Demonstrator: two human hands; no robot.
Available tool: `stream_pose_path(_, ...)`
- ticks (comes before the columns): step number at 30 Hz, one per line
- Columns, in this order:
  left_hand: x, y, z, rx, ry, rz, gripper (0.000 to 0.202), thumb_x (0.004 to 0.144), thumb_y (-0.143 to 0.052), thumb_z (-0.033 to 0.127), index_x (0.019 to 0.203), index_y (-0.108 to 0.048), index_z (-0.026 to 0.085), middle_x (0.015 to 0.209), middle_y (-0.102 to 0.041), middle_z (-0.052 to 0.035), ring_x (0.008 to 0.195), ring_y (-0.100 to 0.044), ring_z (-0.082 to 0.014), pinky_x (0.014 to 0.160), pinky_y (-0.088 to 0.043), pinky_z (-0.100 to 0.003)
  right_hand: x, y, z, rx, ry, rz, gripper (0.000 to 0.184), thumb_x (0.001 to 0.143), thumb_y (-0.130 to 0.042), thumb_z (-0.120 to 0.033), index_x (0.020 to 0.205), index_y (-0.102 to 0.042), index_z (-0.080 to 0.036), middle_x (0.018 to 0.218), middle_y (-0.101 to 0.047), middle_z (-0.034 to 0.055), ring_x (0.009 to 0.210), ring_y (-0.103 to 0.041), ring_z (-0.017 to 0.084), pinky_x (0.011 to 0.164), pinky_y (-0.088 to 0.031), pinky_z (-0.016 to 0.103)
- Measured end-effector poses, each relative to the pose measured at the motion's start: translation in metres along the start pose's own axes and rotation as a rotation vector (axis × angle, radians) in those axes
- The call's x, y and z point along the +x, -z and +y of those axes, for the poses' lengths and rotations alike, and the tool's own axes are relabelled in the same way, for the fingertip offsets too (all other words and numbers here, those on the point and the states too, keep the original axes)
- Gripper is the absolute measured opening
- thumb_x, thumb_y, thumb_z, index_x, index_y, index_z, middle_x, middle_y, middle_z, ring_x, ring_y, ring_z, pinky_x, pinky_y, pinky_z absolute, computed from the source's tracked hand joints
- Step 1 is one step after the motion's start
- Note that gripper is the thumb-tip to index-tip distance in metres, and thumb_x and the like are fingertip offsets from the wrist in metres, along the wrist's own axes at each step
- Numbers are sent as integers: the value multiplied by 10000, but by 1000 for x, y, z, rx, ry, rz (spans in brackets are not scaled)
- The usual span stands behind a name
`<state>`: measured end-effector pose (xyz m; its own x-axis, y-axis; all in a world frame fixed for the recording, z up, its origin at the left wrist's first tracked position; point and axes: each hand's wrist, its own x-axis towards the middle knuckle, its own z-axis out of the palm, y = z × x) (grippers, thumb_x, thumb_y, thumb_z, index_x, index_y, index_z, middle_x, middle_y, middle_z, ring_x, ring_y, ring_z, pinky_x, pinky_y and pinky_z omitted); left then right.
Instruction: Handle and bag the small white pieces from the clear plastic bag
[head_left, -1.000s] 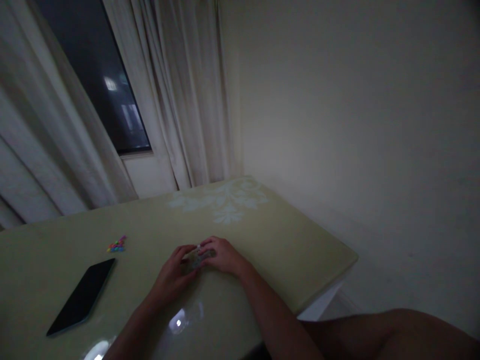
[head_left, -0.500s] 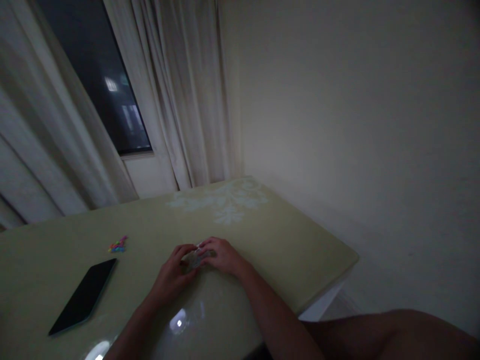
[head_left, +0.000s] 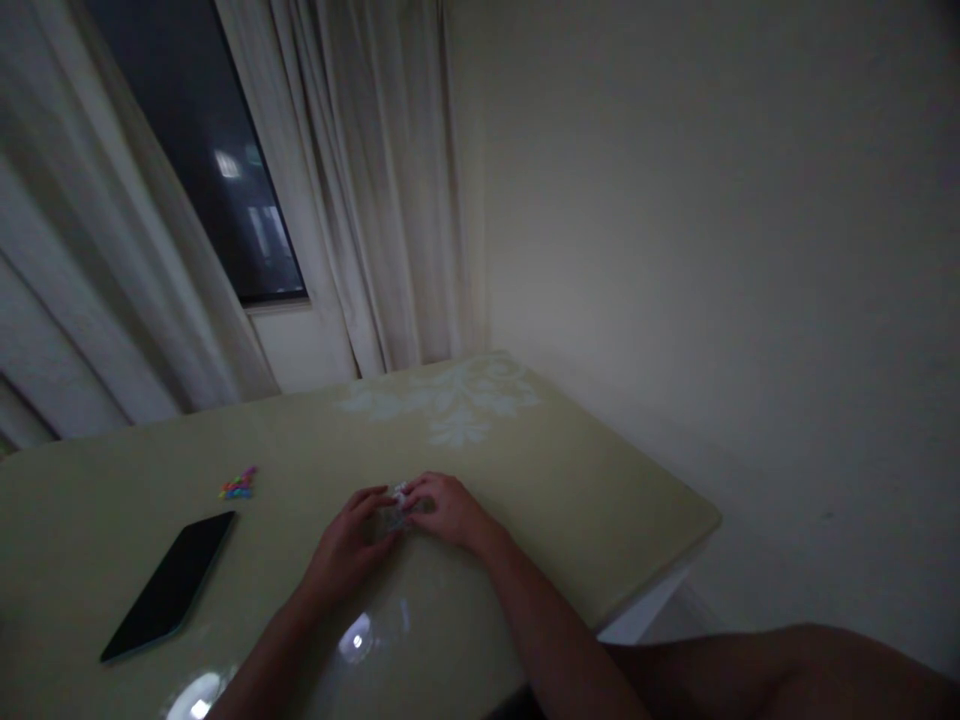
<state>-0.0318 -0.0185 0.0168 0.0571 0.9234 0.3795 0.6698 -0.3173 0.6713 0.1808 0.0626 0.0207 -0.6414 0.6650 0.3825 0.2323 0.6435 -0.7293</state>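
In the head view we saw a small, clear, see-through object [head_left: 394, 518] just below the middle of the frame, low over the glossy yellow-green tabletop [head_left: 592, 500]. Our left hand [head_left: 351, 538] curved around its left side, partly closed, with the object between thumb and fingers. Our right hand [head_left: 448, 510] came in from the other side, fingers bent and thumb near them, the tips on the object's right part. We could not tell how firmly either hand pressed, nor whether the object was a container with anything inside; it was small and largely covered by our fingers.

To the left of the frame lay a loose little heap of bright pink, yellow, green and blue pieces [head_left: 238, 486], directly on the tabletop and well apart from our hands. Below it, at lower left, a flat black rectangular tablet-like slab [head_left: 171, 585] lay slantwise, near the heap without touching it.
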Motion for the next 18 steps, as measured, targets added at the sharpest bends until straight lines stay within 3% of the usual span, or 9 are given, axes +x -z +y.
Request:
stream_pose_path(7, 1, 1, -5, 58, -40, -33, 328, 848, -755, 413, 1149, -783, 286, 1383, -697, -107, 1226, -698, -319, 1069, -551, -476, 1, 0, -3, -83, -4, 15, 169, 811, -876, -195, 969, -839, -245, 1170, -778, 57, 1084, -722, 208, 1016, -497, 313)
stream_pose_path(12, 0, -3, 0, 47, -61, -21, 323, 848, -728, 375, 1145, -763, 254, 1369, -680, -125, 1221, -693, -316, 1067, -551, -468, 1, -2, -10, -101, -89, 93, 113, 860, -826, -232, 972, -843, -241, 1082, -814, 62, 1016, -754, 218, 960, -526, 309)
stream_pose_path(18, -1, -3, 9, 25, -59, -35, 320, 826, -734, 314, 1138, -723, 246, 1276, -645, -108, 1165, -690, -305, 1039, -561, -457, 0, -2, -8, 45, -149, 148, 89, 868, -806, -244, 947, -845, -230, 1041, -827, 63, 977, -773, 221, 902, -563, 297)
